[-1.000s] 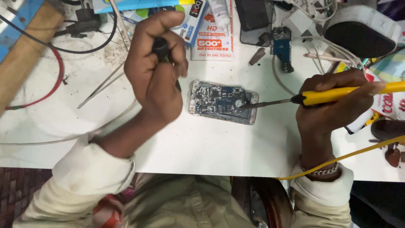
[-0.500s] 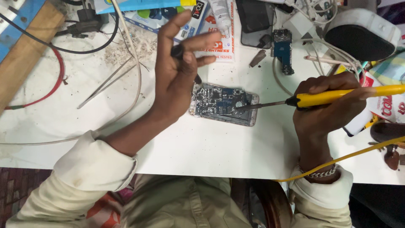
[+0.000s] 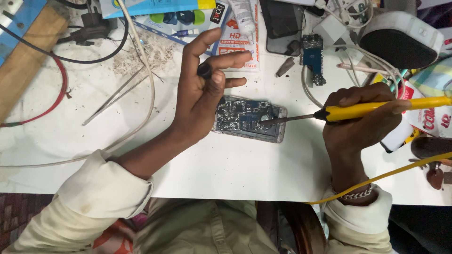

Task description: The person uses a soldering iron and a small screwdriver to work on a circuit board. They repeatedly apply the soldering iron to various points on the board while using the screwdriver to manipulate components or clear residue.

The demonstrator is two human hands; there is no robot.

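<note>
- Step in hand, by my reading: soldering on the opened phone board (image 3: pixel 248 118), which lies flat mid-desk (image 3: pixel 226 164).
- Right hand (image 3: pixel 362 122) is clamped on the yellow soldering iron (image 3: pixel 376 109), tip on the board.
- Left hand (image 3: pixel 207 89) pinches a small black piece (image 3: pixel 204 70) above the board.
- Next likely calls for a steady tip.

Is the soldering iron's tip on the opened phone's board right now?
Touching. In the head view the soldering iron, held in the right hand, runs its metal tip onto the board of the opened phone, with no gap visible at the point.
</note>
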